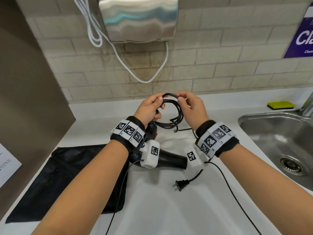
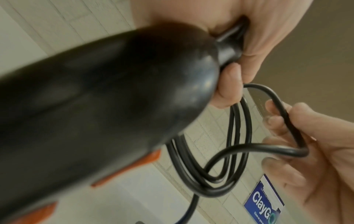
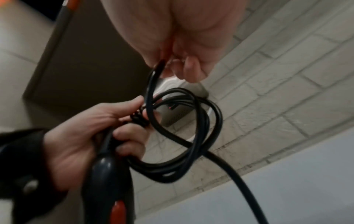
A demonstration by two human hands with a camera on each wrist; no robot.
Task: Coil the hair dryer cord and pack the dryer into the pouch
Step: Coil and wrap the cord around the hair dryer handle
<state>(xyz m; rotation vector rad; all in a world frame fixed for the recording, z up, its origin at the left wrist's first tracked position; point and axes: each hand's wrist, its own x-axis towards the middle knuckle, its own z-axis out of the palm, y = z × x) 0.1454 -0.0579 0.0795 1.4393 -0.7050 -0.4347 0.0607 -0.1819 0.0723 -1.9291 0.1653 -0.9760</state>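
Observation:
A black hair dryer [image 1: 171, 160] with orange switches [image 2: 151, 157] lies on the white counter, its handle [image 1: 151, 128] pointing up toward my left hand [image 1: 149, 109]. That hand grips several coiled loops of the black cord [image 1: 176, 114] near the handle's end [image 2: 228, 48]. My right hand [image 1: 191, 104] pinches the top of a fresh cord loop [image 3: 153, 75] beside the left fingers. The plug [image 1: 180, 184] lies loose on the counter near me. A black mesh pouch [image 1: 67, 180] lies flat to the left under my left forearm.
A steel sink [image 1: 279, 141] is set in the counter [image 1: 152, 209] at right, with a yellow sponge [image 1: 281, 105] behind it. A metal hand dryer [image 1: 138, 17] with white cables hangs on the tiled wall. A paper sheet [image 1: 6, 167] is at far left.

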